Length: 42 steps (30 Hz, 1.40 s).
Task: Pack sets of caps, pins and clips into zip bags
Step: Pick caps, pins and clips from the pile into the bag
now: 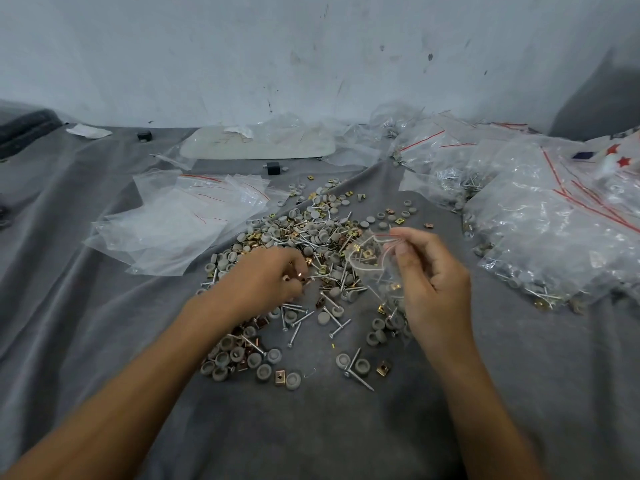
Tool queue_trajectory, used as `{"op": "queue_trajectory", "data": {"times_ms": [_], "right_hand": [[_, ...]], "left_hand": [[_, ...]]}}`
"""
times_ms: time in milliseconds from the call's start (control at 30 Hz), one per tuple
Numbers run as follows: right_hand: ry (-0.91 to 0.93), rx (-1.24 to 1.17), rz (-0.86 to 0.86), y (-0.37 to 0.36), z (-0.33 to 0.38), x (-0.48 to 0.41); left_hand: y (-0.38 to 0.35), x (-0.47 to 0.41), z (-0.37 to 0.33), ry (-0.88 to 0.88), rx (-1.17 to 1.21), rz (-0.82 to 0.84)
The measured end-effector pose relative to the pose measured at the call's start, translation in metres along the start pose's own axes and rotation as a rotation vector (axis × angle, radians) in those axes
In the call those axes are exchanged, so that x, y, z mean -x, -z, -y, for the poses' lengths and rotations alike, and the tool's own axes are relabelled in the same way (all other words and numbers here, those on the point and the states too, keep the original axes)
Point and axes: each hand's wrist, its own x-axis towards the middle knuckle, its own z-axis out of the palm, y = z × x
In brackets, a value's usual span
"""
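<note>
A loose pile (311,237) of grey caps, silver screw-like pins and brass clips lies on the grey cloth (104,306). My right hand (433,289) holds a small clear zip bag (374,261) by its red-lined mouth, just right of the pile; a few clips and pins show inside it. My left hand (270,282) is down on the pile with fingers curled, pinching small brass clips at its fingertips beside the bag's mouth.
Empty zip bags (180,223) lie in a stack at the left. Filled bags (540,237) are heaped at the right. A pale flat tray (256,147) and two small black blocks sit near the back wall. Scattered caps and pins lie near me.
</note>
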Motion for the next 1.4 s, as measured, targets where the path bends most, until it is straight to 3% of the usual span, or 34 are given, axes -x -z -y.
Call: {"op": "queue_trajectory", "data": {"times_ms": [533,800,967,1133,1400], "right_hand": [[-0.007,0.028,0.078,-0.003,0.001,0.002],[-0.014,0.048,0.097,-0.004,0.001,0.003],[-0.011,0.063,0.108,-0.005,-0.001,0.003],[-0.016,0.060,0.112,-0.006,0.000,0.004],[-0.012,0.051,0.109,-0.004,0.000,0.004]], "left_hand": [[0.018,0.001,0.012,0.015,0.594,-0.117],[0.022,0.004,0.013,0.031,0.645,-0.194],[0.029,0.010,-0.012,-0.095,0.733,-0.153],[0.027,0.006,-0.045,-0.166,0.714,-0.102],[0.028,0.004,-0.052,-0.123,0.601,-0.122]]}}
